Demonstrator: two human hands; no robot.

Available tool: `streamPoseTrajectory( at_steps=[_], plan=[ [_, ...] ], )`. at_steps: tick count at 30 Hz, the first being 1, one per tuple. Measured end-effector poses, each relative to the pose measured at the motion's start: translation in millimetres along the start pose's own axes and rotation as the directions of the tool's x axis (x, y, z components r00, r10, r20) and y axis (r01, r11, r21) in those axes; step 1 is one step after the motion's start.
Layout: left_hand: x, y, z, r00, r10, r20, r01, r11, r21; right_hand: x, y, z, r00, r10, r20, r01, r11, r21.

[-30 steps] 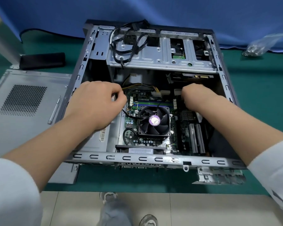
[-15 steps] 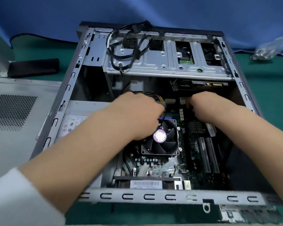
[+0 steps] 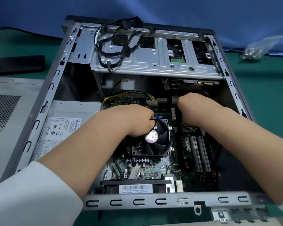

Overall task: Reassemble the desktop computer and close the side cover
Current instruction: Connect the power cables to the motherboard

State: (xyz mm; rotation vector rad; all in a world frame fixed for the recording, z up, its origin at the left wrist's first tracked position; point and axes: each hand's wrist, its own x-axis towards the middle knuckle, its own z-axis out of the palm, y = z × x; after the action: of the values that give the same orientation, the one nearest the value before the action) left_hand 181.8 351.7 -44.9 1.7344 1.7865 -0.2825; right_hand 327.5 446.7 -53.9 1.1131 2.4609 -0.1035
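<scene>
Computer case (image 3: 44,110) lies on its side on the green table (image 3: 268,95), open at the top, and both my arms reach down into it. My left hand (image 3: 131,119) sits over the top edge of the black fan (image 3: 152,141), with the back of the hand up and the fingers curled under. A thin black wire (image 3: 156,119) runs out from between those fingers, so I am pinching it. My right hand (image 3: 193,105) is farther in, near the white plugs (image 3: 162,100) at the top of the green board (image 3: 153,167). Its fingers bend down and away from me, and I cannot tell if they hold anything. Both my wrists tilt down, and my white sleeves (image 3: 36,196) sit at the near edge of the case. The gray side cover (image 3: 10,98) lies flat on the table, just to the left of the case. A loop of black cables (image 3: 114,46) rests on the metal tray (image 3: 153,62) at the far end. A clear bag (image 3: 258,48) lies on the table to the far right.
</scene>
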Motion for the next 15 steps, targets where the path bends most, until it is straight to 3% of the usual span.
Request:
streamPoseTrajectory(
  at_steps=[15],
  plan=[
    [-0.4, 0.1, -1.7, 1.000, 0.004, 0.016, -0.004, 1.000, -0.005, -2.0, -6.7, -1.6, 1.000, 0.017, -0.022, -0.018, 0.999, -0.042]
  ],
)
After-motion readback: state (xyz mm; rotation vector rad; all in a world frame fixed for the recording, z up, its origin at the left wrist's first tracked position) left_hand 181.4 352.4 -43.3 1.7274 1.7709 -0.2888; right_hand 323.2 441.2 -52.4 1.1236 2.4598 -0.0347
